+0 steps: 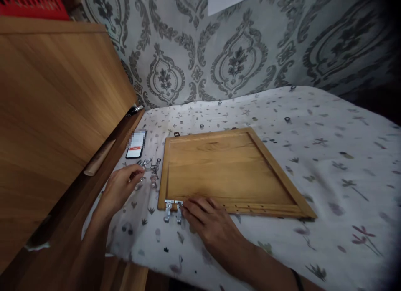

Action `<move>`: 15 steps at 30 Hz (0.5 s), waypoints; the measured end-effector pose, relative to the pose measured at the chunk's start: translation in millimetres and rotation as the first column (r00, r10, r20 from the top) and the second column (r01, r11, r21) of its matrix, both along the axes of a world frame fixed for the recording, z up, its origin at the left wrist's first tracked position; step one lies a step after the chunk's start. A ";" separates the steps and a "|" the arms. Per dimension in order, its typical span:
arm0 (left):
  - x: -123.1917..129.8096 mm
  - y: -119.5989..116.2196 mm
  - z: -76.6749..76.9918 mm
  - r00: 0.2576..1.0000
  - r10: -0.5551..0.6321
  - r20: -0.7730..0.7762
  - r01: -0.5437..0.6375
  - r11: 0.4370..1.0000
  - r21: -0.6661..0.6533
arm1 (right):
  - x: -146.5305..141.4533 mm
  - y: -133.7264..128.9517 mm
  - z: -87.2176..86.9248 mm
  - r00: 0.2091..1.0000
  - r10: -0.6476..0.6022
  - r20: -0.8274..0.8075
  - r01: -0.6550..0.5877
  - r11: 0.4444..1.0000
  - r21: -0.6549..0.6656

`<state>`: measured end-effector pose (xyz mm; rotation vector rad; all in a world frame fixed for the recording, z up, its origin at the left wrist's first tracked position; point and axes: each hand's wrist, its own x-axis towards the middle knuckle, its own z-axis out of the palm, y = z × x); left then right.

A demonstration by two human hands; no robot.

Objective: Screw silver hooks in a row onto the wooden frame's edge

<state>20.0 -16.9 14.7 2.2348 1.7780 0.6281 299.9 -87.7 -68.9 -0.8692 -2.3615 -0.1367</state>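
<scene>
A framed wooden panel like a cabinet door (216, 170) lies flat on the patterned cloth. On its near left edge sit two metal cabinet hinges, a left hinge (168, 210) and a right hinge (178, 211), their arms sticking out toward me. My right hand (211, 222) rests on the panel's near edge, fingers stretched out, fingertips at the right hinge. Left of the panel, my left hand (123, 184) has its fingers drawn together at a small pile of metal hardware (153, 168). Whatever is between those fingers is too small to make out.
A phone (135, 145) with a lit screen lies beyond my left hand. Along the left stands a large wooden cabinet (56, 99) with a red basket (33, 5) on top. A beige roll-like piece (98, 159) lies at its base. Patterned fabric (194, 53) rises behind the cloth (313, 157).
</scene>
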 end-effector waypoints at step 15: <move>6.8 27.0 -25.4 0.943 0.086 -0.321 -0.093 0.996 -0.005 | 1.0 1.1 -0.1 1.000 -0.006 -0.004 0.007 1.000 0.020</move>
